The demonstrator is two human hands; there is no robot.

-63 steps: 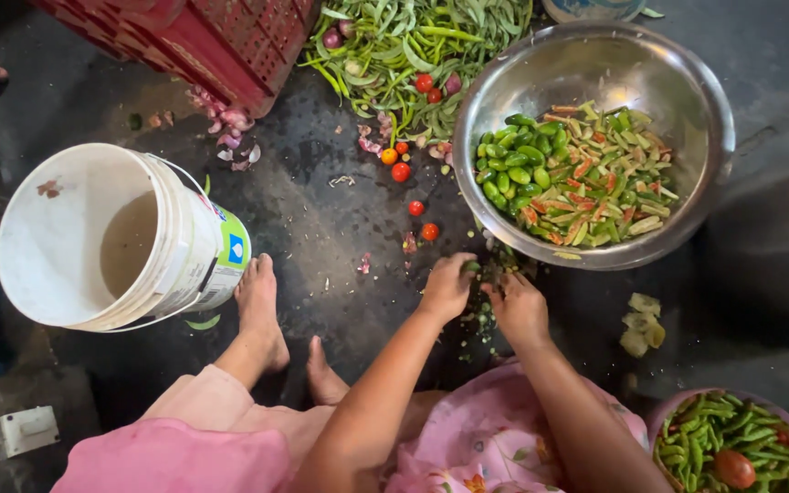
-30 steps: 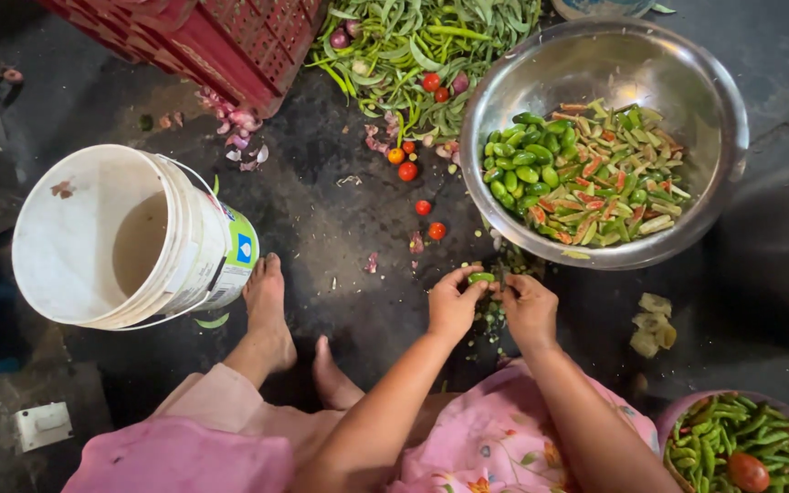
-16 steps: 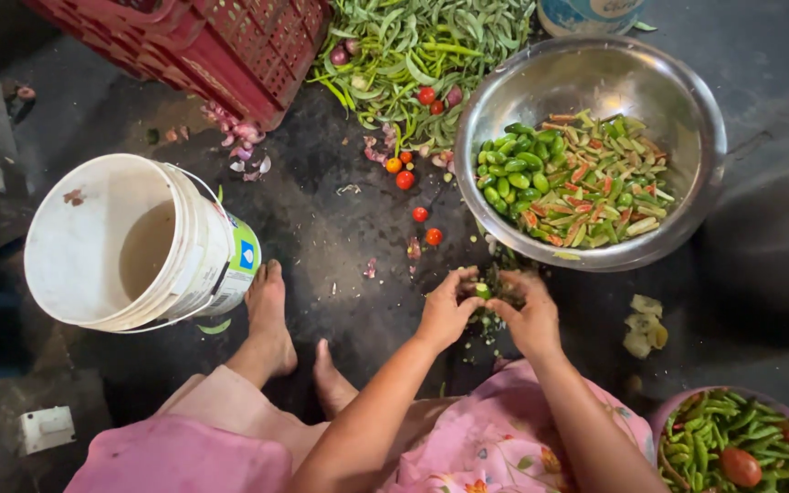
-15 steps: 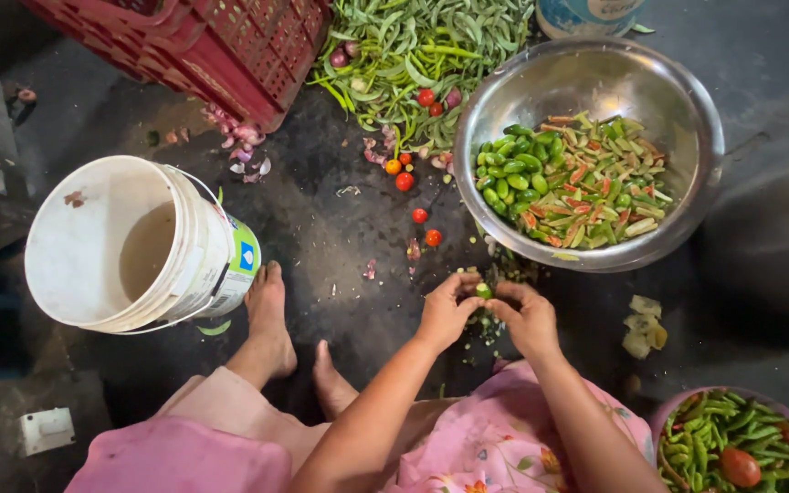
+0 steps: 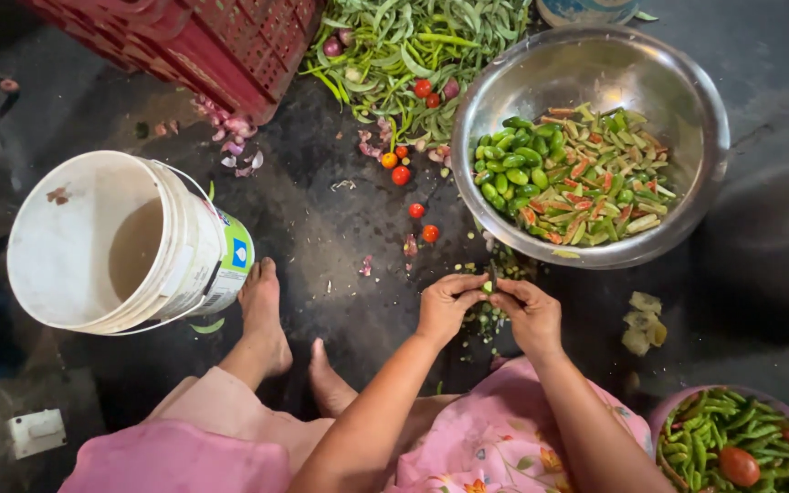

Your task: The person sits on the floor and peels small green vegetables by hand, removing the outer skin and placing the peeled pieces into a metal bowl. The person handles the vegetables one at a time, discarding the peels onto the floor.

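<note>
My left hand (image 5: 447, 306) and my right hand (image 5: 529, 313) meet low over the dark floor, fingertips pinched together on a small green vegetable piece (image 5: 487, 286). A thin dark blade seems to stand between them, but it is too small to be sure. Green scraps (image 5: 486, 319) lie on the floor under my hands. Just beyond them sits a big steel bowl (image 5: 687, 100) holding cut green and reddish vegetable pieces (image 5: 577, 173). My bare feet (image 5: 262, 315) rest on the floor to the left.
A white plastic bucket (image 5: 75, 242) stands at the left. A red crate (image 5: 221, 46) is at the top left, next to a heap of green beans (image 5: 413, 41) with small tomatoes (image 5: 401, 175). A pink bowl of green pods (image 5: 737, 443) sits bottom right.
The view has drifted slightly, so bucket and bowl shifted in the frame. My hands stay together at the same spot over the scraps, still working the green piece.
</note>
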